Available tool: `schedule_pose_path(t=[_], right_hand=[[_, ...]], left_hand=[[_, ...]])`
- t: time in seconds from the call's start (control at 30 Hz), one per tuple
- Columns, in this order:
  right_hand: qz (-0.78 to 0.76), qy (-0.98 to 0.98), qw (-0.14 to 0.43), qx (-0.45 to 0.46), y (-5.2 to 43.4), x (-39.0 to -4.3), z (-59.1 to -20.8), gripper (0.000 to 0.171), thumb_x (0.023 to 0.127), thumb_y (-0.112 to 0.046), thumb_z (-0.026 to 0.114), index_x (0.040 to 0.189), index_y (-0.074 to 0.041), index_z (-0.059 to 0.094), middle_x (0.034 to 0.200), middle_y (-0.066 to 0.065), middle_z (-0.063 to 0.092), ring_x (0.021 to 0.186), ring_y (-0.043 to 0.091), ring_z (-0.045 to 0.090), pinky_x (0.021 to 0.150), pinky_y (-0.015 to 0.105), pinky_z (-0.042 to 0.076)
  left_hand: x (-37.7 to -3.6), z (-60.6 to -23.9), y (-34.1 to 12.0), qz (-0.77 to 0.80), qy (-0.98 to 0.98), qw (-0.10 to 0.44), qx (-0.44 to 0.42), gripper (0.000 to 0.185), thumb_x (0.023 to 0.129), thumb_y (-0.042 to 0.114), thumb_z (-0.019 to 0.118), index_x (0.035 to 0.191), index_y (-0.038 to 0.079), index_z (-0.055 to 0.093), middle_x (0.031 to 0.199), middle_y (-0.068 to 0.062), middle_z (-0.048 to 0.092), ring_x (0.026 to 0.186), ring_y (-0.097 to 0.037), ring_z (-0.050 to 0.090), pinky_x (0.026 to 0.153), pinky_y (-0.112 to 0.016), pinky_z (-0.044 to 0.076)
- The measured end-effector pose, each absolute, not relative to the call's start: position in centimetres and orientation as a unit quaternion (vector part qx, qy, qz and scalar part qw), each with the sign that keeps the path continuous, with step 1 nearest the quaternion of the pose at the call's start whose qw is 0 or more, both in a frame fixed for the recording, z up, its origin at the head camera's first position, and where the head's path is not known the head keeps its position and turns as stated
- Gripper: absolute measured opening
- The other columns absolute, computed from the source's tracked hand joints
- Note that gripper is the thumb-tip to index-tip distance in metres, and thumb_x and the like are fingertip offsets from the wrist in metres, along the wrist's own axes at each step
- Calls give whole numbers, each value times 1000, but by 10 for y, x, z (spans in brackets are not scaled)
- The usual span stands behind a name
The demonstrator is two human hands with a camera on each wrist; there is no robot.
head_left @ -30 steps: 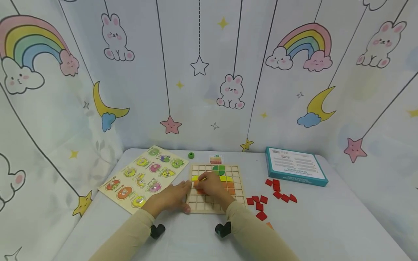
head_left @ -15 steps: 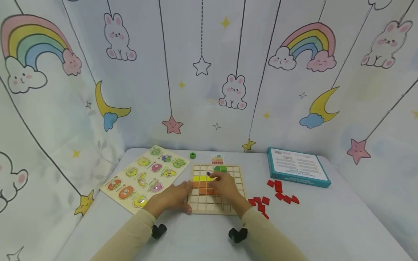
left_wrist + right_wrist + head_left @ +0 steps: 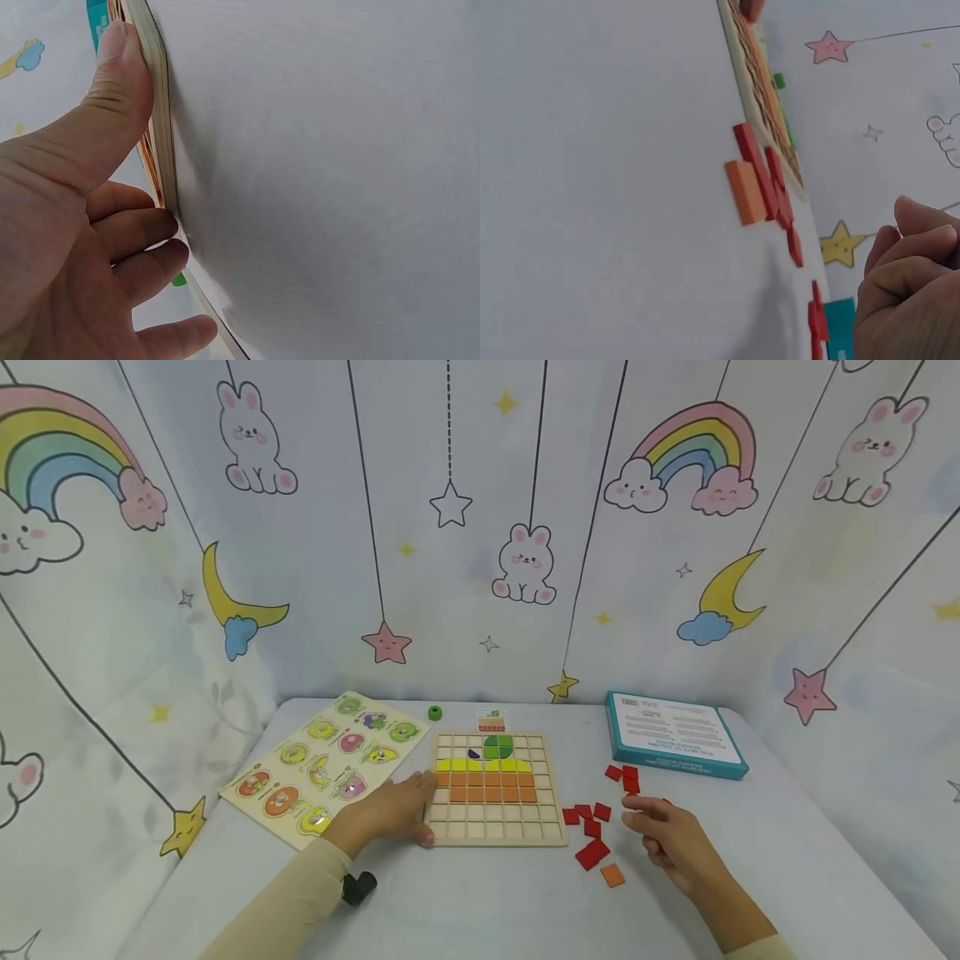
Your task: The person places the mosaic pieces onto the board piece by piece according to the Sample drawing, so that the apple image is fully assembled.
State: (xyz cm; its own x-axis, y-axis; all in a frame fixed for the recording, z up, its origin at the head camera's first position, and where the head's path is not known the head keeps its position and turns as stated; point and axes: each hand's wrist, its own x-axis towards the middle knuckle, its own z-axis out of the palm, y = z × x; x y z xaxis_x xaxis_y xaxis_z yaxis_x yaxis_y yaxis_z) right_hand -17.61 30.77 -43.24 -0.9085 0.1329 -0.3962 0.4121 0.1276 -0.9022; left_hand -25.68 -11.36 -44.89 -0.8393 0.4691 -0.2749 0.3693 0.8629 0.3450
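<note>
My left hand point(image 3: 390, 814) rests against the left side of a wooden grid board point(image 3: 498, 837). In the left wrist view its thumb point(image 3: 124, 82) presses the board's edge and the fingers touch along it. Tiles in the grid form orange rows point(image 3: 492, 787), a yellow row point(image 3: 482, 766), a green group point(image 3: 498, 747) and a small dark blue piece point(image 3: 474, 754). Off to the right, my right hand point(image 3: 671, 843) is over the table with loosely bent fingers and nothing visible in them. Near it lie several loose red tiles point(image 3: 592, 854) and one orange tile point(image 3: 612, 875).
A fruit picture board point(image 3: 296, 781) lies at the left, partly behind the left hand. A small pattern card point(image 3: 492, 722) and a green ring-shaped piece point(image 3: 435, 713) sit behind the grid. At the back right is a teal box point(image 3: 675, 735). A black object point(image 3: 360, 888) shows by the left sleeve.
My right hand has left the grid and moved right, beside the loose tiles. The dark blue piece, earlier at its fingers, now lies in the grid. My left hand stays at the board's edge.
</note>
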Motion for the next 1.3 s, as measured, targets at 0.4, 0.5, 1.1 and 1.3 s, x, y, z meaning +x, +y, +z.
schedule_pose_path(t=[0.4, 0.5, 1.1, 1.3], right_hand=[[-582, 775, 197, 149, 316, -153, -458, 47, 91, -24, 77, 133, -4, 66, 87, 4, 66, 53, 15, 41, 47, 19, 33], [-545, 803, 185, 157, 310, -154, -460, 45, 87, -22, 81, 127, -6, 70, 94, 6, 70, 55, 17, 42, 49, 20, 36], [-414, 888, 138, 148, 295, -146, -460, 28, 83, -22, 84, 97, -8, 65, 82, 6, 59, 76, 21, 55, 64, 29, 51], [-518, 826, 141, 172, 306, -149, -459, 42, 93, -29, 74, 127, -6, 62, 84, 10, 59, 62, 22, 52, 53, 24, 46]], left_hand=[[-256, -447, -115, 148, 948, 172, 222, 105, 77, 43, 86, 158, 4, 33, 162, -19, 37, 152, -33, 32, 123, -60, 22], [-256, -448, -115, 147, 948, 173, 224, 105, 78, 43, 86, 159, 4, 32, 162, -19, 36, 152, -33, 31, 123, -60, 22], [-253, -449, -115, 144, 949, 171, 223, 104, 77, 43, 86, 158, 4, 34, 162, -18, 36, 152, -33, 32, 123, -60, 22], [-254, -446, -115, 138, 949, 172, 226, 104, 78, 44, 85, 159, 5, 33, 163, -17, 35, 152, -33, 31, 123, -60, 22]])
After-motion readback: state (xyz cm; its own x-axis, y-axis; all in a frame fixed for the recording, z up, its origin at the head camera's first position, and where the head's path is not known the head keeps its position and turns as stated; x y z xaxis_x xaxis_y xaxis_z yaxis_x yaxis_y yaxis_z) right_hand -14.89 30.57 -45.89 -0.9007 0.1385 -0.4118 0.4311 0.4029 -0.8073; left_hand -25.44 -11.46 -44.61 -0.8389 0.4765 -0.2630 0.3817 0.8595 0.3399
